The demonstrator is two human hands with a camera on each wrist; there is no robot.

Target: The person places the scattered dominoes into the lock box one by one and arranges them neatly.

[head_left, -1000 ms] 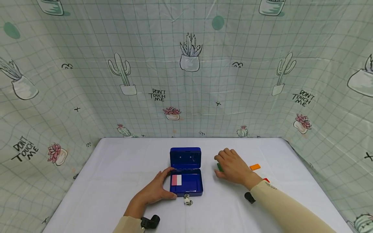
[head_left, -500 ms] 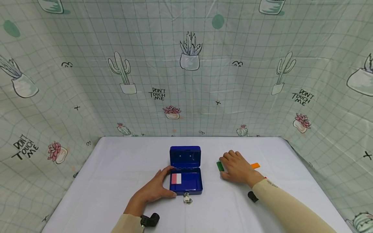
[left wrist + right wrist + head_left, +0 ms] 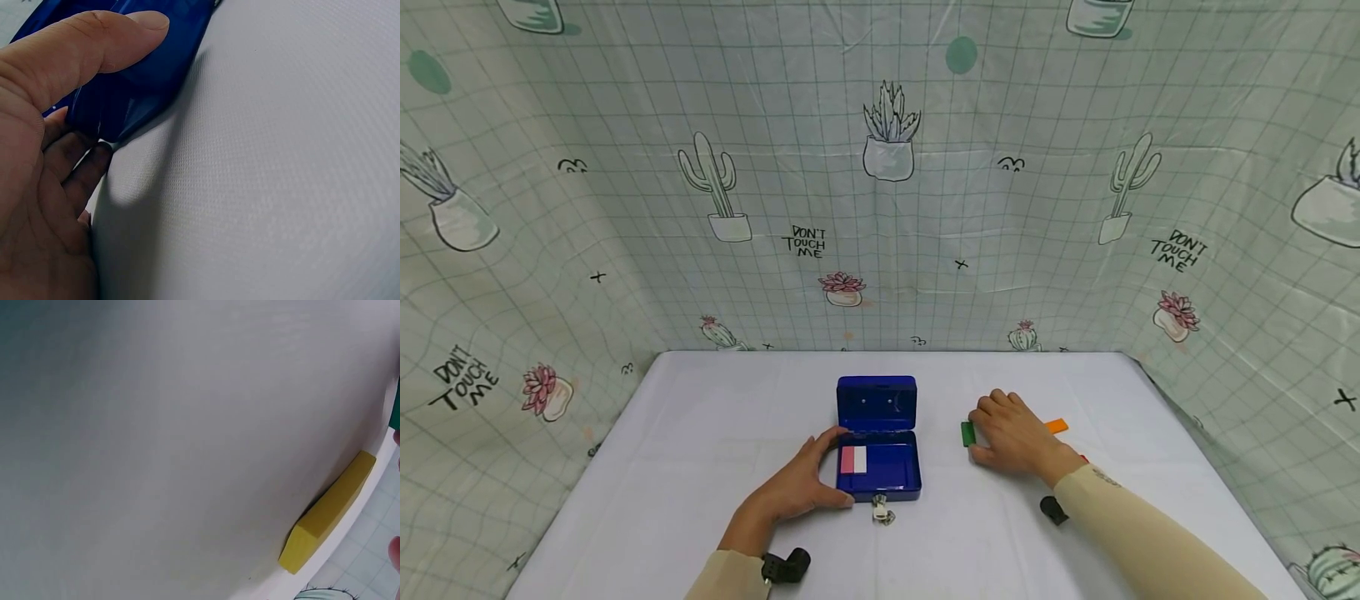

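Observation:
In the head view, a blue metal cash box stands with its lid raised. A pink block and a white block lie side by side at its left. My left hand grips the box's left side, thumb at the front corner and fingers toward the back. The left wrist view shows the thumb across the blue wall. My right hand is low over the table, fingertips and thumb at the ends of a green block; the palm hides what lies under it.
An orange block lies right of the right hand, and a red block shows by the wrist. The right wrist view has a yellow block on the cloth. Keys hang from the box's front. A patterned curtain stands behind the table.
My right hand has shifted right and slightly down, uncovering more of the green block, which has turned to stand straighter in view. The left hand stays on the box.

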